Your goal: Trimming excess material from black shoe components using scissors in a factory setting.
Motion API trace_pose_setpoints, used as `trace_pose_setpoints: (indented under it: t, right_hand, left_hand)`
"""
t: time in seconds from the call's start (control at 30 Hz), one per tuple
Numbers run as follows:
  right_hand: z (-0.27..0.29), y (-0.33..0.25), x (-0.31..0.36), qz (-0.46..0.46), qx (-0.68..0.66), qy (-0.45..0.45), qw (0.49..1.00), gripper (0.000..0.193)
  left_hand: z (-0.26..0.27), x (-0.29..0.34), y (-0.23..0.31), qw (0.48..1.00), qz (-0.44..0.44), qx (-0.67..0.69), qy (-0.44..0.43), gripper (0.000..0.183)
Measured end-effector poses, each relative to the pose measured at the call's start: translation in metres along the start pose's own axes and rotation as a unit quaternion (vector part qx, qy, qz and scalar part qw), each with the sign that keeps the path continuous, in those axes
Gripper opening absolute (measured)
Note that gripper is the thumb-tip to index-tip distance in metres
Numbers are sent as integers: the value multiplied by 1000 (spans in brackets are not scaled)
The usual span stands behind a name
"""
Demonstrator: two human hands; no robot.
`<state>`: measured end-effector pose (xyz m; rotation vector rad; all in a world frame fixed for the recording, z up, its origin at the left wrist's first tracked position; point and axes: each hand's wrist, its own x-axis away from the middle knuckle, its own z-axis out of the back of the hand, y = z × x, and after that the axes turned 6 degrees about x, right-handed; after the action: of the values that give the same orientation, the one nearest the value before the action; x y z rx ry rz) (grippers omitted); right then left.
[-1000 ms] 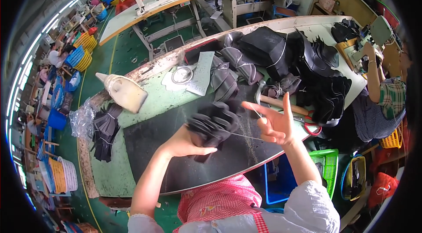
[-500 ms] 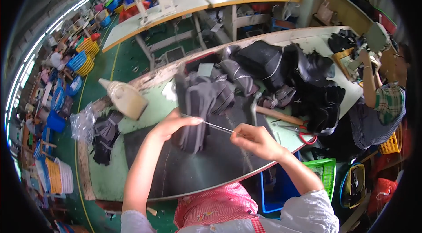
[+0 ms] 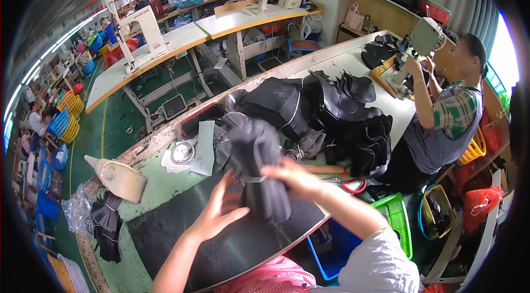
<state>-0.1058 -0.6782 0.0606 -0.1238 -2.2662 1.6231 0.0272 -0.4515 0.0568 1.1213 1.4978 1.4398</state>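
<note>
A bundle of dark grey and black cut pieces (image 3: 268, 202) stands tilted over the black mat, blurred by motion, with a pale string round its middle. My right hand (image 3: 295, 180) grips the bundle from the right, its fingertips close to the string. On the other side my left hand (image 3: 215, 215) is open, thumb and fingers apart, just beside the bundle; some of its fingertips are hidden behind it. Under both hands lies the black mat (image 3: 193, 226) on the pale green table.
Black shaped pieces (image 3: 276, 105) are heaped behind. Red-handled scissors (image 3: 353, 185) lie to the right, papers (image 3: 204, 146) and a plastic bottle (image 3: 118, 180) to the left. Another bundle (image 3: 107, 226) rests at the left edge. A co-worker (image 3: 447, 111) sits right, at a machine.
Before, both hands pulled the string taut across the bundle. Now my left hand has let go, and my right hand has moved onto the bundle. The view has swung to the right.
</note>
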Motion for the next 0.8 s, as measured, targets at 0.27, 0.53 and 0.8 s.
trace_pose_setpoints:
  t: [0.27,0.53,0.8]
  right_hand:
    - [141,-203,-149,556,560,435,434,86]
    - [419,-94,-284,145,587,167,779,44]
    - [439,-76,-340,507,618,272,536,51]
  left_hand:
    - [78,103,-77,782,2,-622,49,74]
    - [77,93,-91,812,-60,-576,76,76]
    - [75,91,-103,824,-93,-549,98,76]
